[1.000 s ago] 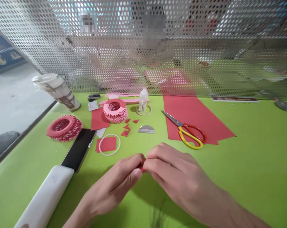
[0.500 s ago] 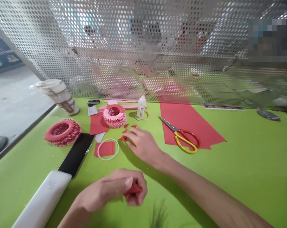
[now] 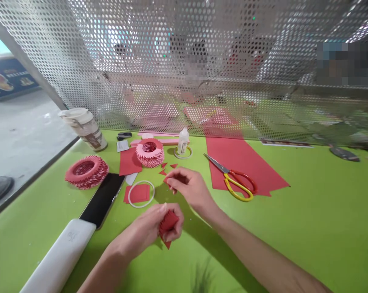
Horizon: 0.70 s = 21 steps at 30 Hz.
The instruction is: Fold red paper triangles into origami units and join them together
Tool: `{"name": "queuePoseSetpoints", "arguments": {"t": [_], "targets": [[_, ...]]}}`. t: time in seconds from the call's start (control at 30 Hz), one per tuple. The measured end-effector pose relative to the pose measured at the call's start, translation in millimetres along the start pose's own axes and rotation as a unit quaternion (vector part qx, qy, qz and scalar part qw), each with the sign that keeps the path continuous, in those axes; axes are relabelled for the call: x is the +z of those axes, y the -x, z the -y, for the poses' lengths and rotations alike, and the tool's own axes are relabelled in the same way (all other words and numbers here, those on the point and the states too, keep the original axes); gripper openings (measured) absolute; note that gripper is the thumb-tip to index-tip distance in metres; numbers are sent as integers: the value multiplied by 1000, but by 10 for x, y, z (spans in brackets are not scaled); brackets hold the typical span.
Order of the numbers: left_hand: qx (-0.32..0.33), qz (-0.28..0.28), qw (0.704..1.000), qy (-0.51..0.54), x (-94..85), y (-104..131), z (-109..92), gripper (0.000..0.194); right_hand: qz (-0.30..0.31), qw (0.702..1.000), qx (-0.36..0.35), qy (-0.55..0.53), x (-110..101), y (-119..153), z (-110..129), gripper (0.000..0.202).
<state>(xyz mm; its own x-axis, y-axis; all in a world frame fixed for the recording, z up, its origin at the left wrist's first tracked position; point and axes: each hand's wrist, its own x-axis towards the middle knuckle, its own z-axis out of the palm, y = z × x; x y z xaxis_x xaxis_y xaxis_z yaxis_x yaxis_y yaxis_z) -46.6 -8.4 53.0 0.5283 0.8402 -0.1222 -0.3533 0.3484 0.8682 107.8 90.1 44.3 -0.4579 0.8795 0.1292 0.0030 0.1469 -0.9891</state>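
My left hand point(image 3: 159, 224) is closed round a bundle of red folded paper pieces point(image 3: 169, 221), whose ridged edges and one pointed tip show between the fingers. Beyond it, my right hand point(image 3: 188, 185) pinches one small red folded paper piece point(image 3: 166, 179) just above the table. A few loose red paper triangles point(image 3: 162, 172) lie past its fingertips. Behind them stands a pink and red ring of folded paper point(image 3: 149, 153). A second, redder paper ring point(image 3: 86, 171) rests at the left. A white hoop point(image 3: 129, 198) lies over red paper squares point(image 3: 140, 193).
Red-and-yellow-handled scissors point(image 3: 232, 179) lie on a large red paper sheet point(image 3: 247, 162) at the right. A small bottle point(image 3: 183, 141) stands inside another hoop. At the left are a cup point(image 3: 85, 128), a phone point(image 3: 103, 199) and a white power bank point(image 3: 62, 256). A perforated metal screen point(image 3: 159, 81) rises behind.
My right hand has lifted slightly back from the loose triangles, now pinching a red folded piece. My left hand has turned and risen a little, showing more of the red bundle. The view tilted slightly.
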Motion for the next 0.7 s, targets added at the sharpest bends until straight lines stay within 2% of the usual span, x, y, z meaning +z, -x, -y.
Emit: {"name": "queuePoseSetpoints", "arguments": {"t": [0.07, 0.13, 0.17, 0.33, 0.57, 0.7], "targets": [[4, -41, 998, -38, 7, 4, -2, 59, -17, 985, 73, -152, -114, 144, 153, 26], [26, -80, 993, -85, 20, 13, -24, 59, -23, 973, 99, -207, -203, 281, 302, 27], [43, -93, 989, -109, 29, 20, -40, 59, -21, 972, 89, -215, -234, 342, 369, 22], [105, -101, 967, -210, 77, 84, -105, 51, -4, 993, -28, -118, -276, 534, 614, 3], [127, -87, 935, -318, 103, 129, -103, 51, 5, 994, -111, 8, -202, 603, 724, 17], [130, -77, 937, -314, 90, 130, -90, 50, 13, 990, -137, 31, -179, 621, 706, 18]]}}
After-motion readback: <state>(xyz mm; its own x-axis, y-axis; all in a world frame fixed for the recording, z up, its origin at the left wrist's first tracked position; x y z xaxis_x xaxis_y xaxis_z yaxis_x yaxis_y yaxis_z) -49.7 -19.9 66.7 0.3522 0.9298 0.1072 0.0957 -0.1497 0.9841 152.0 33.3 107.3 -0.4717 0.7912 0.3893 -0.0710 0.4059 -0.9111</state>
